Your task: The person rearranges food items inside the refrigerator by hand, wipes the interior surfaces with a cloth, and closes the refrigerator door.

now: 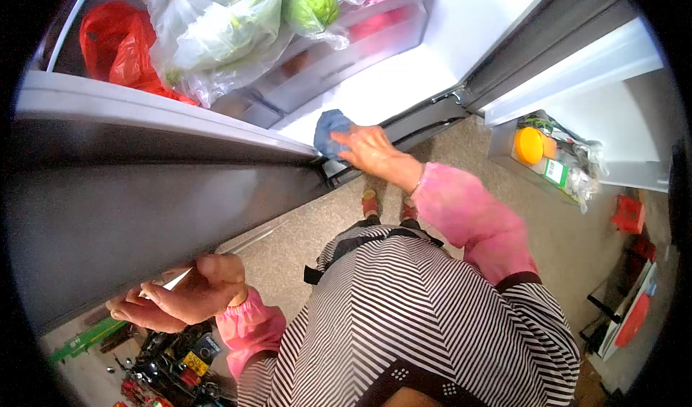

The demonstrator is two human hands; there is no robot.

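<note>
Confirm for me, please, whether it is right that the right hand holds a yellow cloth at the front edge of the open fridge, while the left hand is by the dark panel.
Not quite: the head view shows that the cloth in the right hand is blue, at the front edge of the open fridge, with the left hand by the dark panel.

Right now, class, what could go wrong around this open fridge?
The right hand holds the blue cloth close to the left door's inner corner; if that door swings, the hand might get pinched. The clear bag bulges over the drawer and could slip down. The packed door shelf might spill if bumped.
</note>
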